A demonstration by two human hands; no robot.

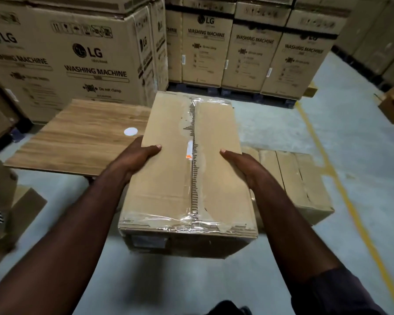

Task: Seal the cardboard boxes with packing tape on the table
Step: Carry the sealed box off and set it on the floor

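Starting at far left: an open-flapped brown carton (2,196) sits on the grey concrete floor (62,201), partly cut off by the frame edge. Behind it stand tall stacked cartons printed "LG WASHING MACHINE" (77,64). In front of those is the wood-grain worktop (77,142), with a small white round sticker (130,131) near its right edge.

The left hand (134,156) grips the left long side of the long brown cardboard box (168,178). Its thumb lies flat on the top face. The other fingers go down over the edge and are hidden, so their spread cannot be told.

The brown cardboard box is held between both hands, running lengthwise away from the person. Its far left corner is over the worktop's right edge; contact with the worktop cannot be told. Wrinkled clear packing tape (195,123) runs along the centre seam and across the near edge. A small white-and-orange label (188,151) sits on the seam between the two thumbs.

The right hand (243,167) grips the right long side the same way: thumb on top, other fingers hidden.

Just right of it, a low tan box (305,185) lies on the floor with its flaps closed. A yellow painted line (341,189) crosses the floor further right. At the back is a row of washing-machine cartons (248,55).
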